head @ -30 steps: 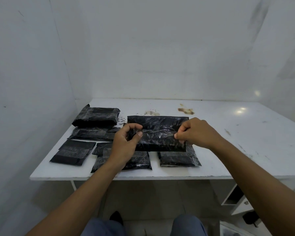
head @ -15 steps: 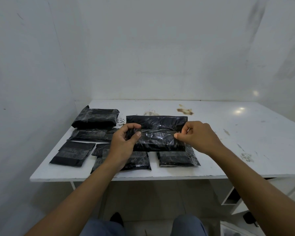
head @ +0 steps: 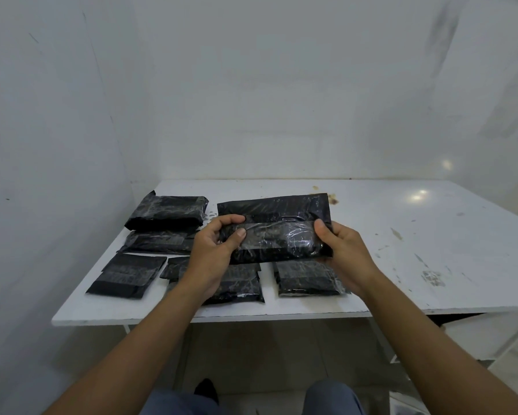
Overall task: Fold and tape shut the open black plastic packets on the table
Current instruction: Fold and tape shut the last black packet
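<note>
Left arm: the bare forearm reaches up from the lower left, with the wrist bent slightly inward.
Left hand (head: 212,250): it grips the left end of the held packet (head: 277,235). The thumb lies across the front face and the fingers curl over the top of the folded part.
Right arm: the bare forearm comes in from the lower right and crosses the near edge of the table (head: 401,235).
Right hand (head: 346,253): it holds the right end of the same packet. The thumb stands upright against that end and the other fingers go under and behind it (their tips are hidden).
Held packet: black plastic, long side running left to right. Its lower part is bulging and glossy, and a flat flap stands up along the far edge.
Packet against the grip: it spans between the two hands, one at each short end, with nothing under its middle. It sits in front of the near row of packets, and whether it touches the table cannot be told.
Stacked packet (head: 168,212): at the far left, lying on top of the lower packet (head: 159,242).
Flat packet (head: 126,275): at the near left, apart from both hands.
Middle packet (head: 239,283): on the table, partly hidden behind the left wrist.
Right packet (head: 308,278): on the table, just below the held one and beside the right wrist.
Table: white and scuffed, set into a corner of pale walls.
</note>
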